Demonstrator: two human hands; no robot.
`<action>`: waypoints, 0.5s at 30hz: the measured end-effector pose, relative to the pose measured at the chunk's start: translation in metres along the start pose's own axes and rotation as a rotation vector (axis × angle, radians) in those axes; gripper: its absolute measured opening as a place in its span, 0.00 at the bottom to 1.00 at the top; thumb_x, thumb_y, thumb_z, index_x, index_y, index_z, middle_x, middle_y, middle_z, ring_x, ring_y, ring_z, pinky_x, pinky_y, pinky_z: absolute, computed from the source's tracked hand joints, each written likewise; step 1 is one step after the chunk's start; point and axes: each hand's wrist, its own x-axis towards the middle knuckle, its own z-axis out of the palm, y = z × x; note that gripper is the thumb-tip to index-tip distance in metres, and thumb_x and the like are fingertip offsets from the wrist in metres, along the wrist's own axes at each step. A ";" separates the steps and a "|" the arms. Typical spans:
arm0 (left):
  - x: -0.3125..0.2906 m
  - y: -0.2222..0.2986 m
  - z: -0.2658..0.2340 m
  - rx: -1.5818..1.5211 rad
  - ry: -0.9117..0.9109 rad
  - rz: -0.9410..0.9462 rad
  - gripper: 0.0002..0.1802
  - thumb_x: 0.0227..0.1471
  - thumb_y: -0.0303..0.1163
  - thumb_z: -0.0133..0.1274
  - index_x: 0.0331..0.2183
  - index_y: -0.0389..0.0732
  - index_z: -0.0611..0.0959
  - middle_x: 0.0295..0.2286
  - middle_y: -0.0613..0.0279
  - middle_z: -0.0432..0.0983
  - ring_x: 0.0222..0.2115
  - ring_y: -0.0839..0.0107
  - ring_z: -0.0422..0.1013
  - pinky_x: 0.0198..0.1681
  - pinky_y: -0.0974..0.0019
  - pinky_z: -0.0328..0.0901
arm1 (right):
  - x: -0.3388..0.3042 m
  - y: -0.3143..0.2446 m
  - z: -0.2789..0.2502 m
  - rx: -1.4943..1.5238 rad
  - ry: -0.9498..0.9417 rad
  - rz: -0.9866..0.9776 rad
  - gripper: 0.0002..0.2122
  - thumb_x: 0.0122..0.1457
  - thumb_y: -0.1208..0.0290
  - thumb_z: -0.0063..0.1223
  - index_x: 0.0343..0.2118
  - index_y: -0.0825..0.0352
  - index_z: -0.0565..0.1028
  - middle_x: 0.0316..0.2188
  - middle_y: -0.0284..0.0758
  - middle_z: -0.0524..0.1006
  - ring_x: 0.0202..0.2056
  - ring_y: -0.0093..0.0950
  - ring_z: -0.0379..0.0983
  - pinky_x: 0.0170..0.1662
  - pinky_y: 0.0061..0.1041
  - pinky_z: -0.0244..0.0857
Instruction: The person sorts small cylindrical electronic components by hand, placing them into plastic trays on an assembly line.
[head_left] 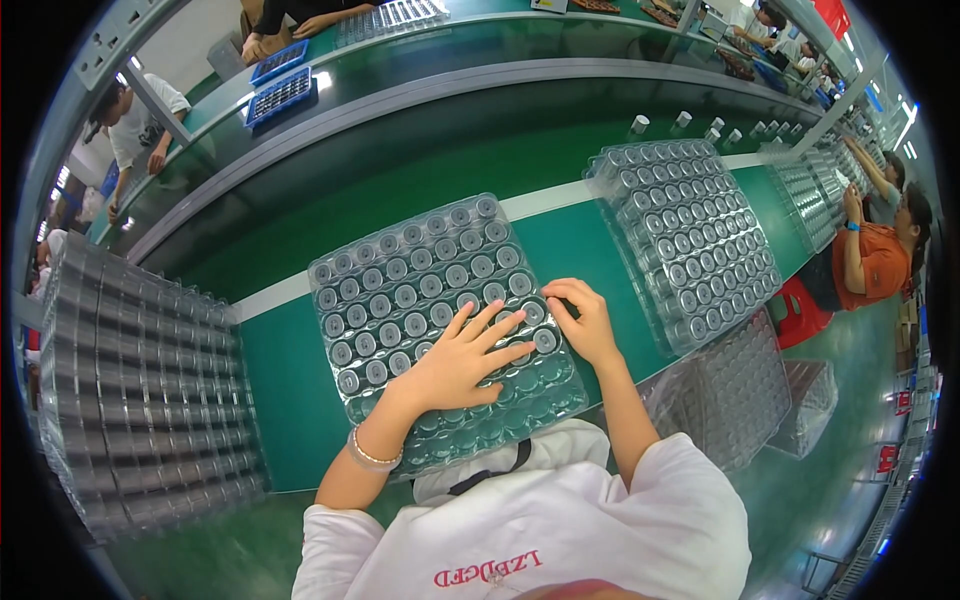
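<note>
In front of me on the green work surface [285, 375] lies a clear plastic tray [500, 415] with rows of round pockets. Most pockets hold small round parts [405, 295] with pale rims and dark centres; the rows closest to my body show bare plastic. My left hand [465, 355] lies over the tray's middle with its fingers spread, covering some of the parts. My right hand [585, 322] is at the tray's right edge, fingers bent and thumb apart, the fingertips touching the rim area. I see nothing held in either hand.
A tall stack of clear trays [150, 390] stands at the left. Another filled tray stack [690, 235] is to the right, with bagged trays [740, 385] below. Small white cylinders [640, 124] stand on the belt [400, 180] beyond. A co-worker in orange [880, 260] sits at far right.
</note>
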 end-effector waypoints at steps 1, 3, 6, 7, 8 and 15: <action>0.000 0.000 0.000 0.001 -0.003 -0.001 0.37 0.38 0.36 0.57 0.54 0.56 0.67 0.59 0.61 0.50 0.60 0.52 0.43 0.60 0.44 0.39 | 0.000 0.000 0.000 -0.004 0.002 0.000 0.06 0.49 0.82 0.51 0.31 0.71 0.76 0.32 0.38 0.76 0.36 0.31 0.73 0.38 0.24 0.65; 0.000 0.000 0.000 0.002 -0.006 -0.002 0.37 0.38 0.36 0.57 0.54 0.56 0.67 0.59 0.61 0.49 0.60 0.52 0.43 0.60 0.44 0.39 | 0.000 0.000 0.001 0.003 0.009 -0.003 0.06 0.49 0.81 0.52 0.31 0.71 0.76 0.32 0.38 0.76 0.35 0.32 0.73 0.38 0.25 0.65; 0.000 -0.001 0.001 0.007 -0.004 0.000 0.37 0.39 0.36 0.57 0.54 0.56 0.67 0.59 0.61 0.49 0.60 0.52 0.43 0.60 0.44 0.39 | 0.000 0.001 0.000 0.000 0.009 -0.008 0.06 0.49 0.82 0.52 0.31 0.71 0.76 0.32 0.38 0.76 0.35 0.32 0.73 0.38 0.25 0.65; 0.000 -0.001 0.001 0.004 -0.006 0.000 0.37 0.39 0.36 0.57 0.54 0.56 0.67 0.59 0.61 0.49 0.60 0.52 0.43 0.60 0.44 0.39 | 0.000 0.001 0.000 -0.010 0.002 -0.010 0.06 0.49 0.82 0.51 0.31 0.71 0.76 0.32 0.38 0.76 0.36 0.31 0.73 0.38 0.24 0.65; 0.000 -0.001 0.001 0.001 -0.007 -0.001 0.37 0.39 0.36 0.57 0.54 0.56 0.67 0.59 0.61 0.49 0.60 0.52 0.43 0.60 0.44 0.39 | 0.001 0.001 0.000 -0.010 0.002 -0.010 0.06 0.49 0.82 0.51 0.31 0.71 0.76 0.32 0.38 0.76 0.36 0.31 0.73 0.38 0.24 0.65; 0.000 -0.001 0.000 -0.002 -0.005 0.003 0.37 0.39 0.36 0.57 0.54 0.56 0.67 0.59 0.61 0.49 0.60 0.52 0.43 0.60 0.44 0.39 | 0.001 0.000 0.000 0.002 -0.006 0.009 0.06 0.49 0.82 0.51 0.31 0.71 0.76 0.32 0.38 0.76 0.36 0.31 0.73 0.39 0.24 0.65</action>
